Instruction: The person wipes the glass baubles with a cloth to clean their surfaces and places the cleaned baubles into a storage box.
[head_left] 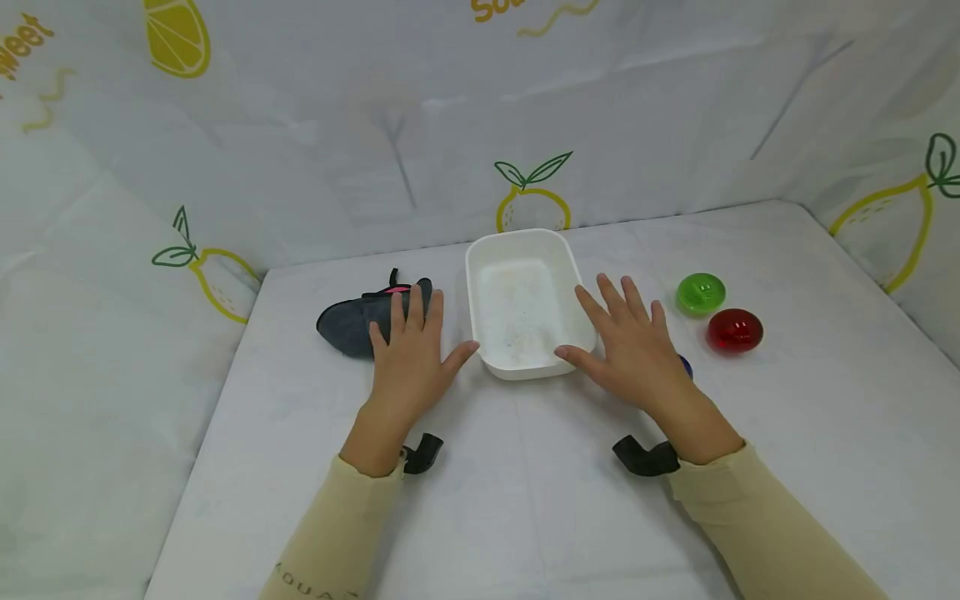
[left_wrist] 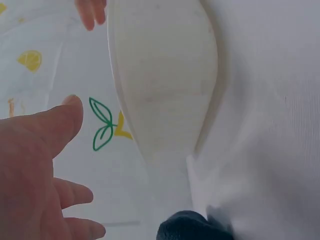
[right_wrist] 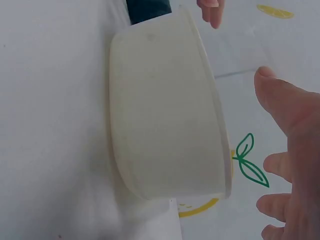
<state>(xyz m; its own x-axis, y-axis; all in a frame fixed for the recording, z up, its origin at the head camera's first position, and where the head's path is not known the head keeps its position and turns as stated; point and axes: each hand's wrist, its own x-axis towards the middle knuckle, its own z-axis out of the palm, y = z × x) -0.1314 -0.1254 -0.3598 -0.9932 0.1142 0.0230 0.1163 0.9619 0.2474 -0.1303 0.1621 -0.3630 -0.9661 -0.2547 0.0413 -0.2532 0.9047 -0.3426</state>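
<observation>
A white rectangular plastic basin (head_left: 519, 300) stands on the table between my two hands. My left hand (head_left: 408, 367), palm down with fingers spread, is at the basin's left, its fingertips overlapping a dark grey pouch (head_left: 347, 327) with black trim and a bit of pink. My right hand (head_left: 637, 354) spreads its fingers at the basin's right side, thumb and index finger overlapping the rim in the head view. Neither hand holds anything. A blue shiny object (head_left: 686, 367) is mostly hidden behind the right hand. In both wrist views the basin's outer wall (right_wrist: 165, 110) shows beside the fingers.
To the right of the basin lie a green translucent oval piece (head_left: 701, 294) and a red one (head_left: 735, 331). A white cloth (head_left: 480, 517) covers the table. Behind it hangs a white curtain (head_left: 300, 167) with lemon prints. A black curved mount (head_left: 647, 457) sits at each wrist.
</observation>
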